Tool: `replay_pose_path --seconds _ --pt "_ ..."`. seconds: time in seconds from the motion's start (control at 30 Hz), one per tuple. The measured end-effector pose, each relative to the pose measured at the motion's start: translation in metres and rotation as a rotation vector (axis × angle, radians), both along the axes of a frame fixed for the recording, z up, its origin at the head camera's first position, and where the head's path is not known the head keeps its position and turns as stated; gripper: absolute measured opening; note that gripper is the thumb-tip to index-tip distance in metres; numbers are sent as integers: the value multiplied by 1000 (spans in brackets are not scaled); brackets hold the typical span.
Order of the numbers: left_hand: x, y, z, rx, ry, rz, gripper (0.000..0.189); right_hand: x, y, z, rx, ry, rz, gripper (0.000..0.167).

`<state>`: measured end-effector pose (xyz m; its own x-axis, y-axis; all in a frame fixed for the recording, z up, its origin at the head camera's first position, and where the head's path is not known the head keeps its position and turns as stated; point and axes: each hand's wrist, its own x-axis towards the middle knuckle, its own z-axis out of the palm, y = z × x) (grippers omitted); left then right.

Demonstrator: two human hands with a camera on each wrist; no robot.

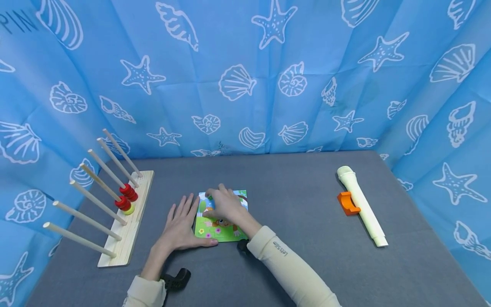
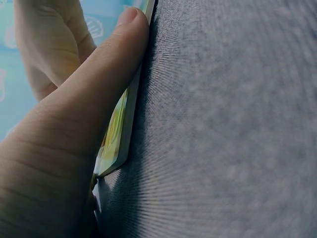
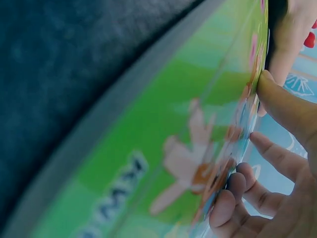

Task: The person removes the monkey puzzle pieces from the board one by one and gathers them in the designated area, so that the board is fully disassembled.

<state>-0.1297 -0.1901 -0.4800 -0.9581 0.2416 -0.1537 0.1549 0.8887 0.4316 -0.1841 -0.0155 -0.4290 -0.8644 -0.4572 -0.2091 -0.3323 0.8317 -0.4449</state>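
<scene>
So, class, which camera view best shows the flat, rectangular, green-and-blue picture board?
The head view: the board appears from above, though the right hand covers part. The left wrist view shows only a sliver beside the left hand; the right wrist view, a slanted close-up with white lettering.

Brightly and evenly lit in the head view, with crisp white outlines on the curtain [image 1: 238, 115] and only soft shading across the grey bench [image 1: 291, 192]. Shadowed thinly along the left side of the microphone [image 1: 366, 213] at right. Much dimmer and cooler in the left wrist view — darkest beside the edge of the puzzle [image 2: 115, 134], blurred toward the far right of the frame. Dim again in the right wrist view — nearly black-blue at upper left, out of focus over much of the puzzle, paler with sheen near upper centre, brighter behind the right hand [image 3: 299, 191].
</scene>
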Motion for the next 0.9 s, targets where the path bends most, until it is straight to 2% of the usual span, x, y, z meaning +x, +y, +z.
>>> replay_pose_path --seconds 0.23,0.33,0.53,0.9 --pt "-1 1 1 7 20 -3 138 -1 -3 3 98 93 25 58" --pt "-1 0 2 2 24 0 138 -2 -6 5 138 104 46 58" --pt "0 -1 1 -1 18 7 139 -4 -8 5 91 62 56 58" --pt "0 1 -5 3 13 6 139 -15 -5 -3 10 -97 -12 59"
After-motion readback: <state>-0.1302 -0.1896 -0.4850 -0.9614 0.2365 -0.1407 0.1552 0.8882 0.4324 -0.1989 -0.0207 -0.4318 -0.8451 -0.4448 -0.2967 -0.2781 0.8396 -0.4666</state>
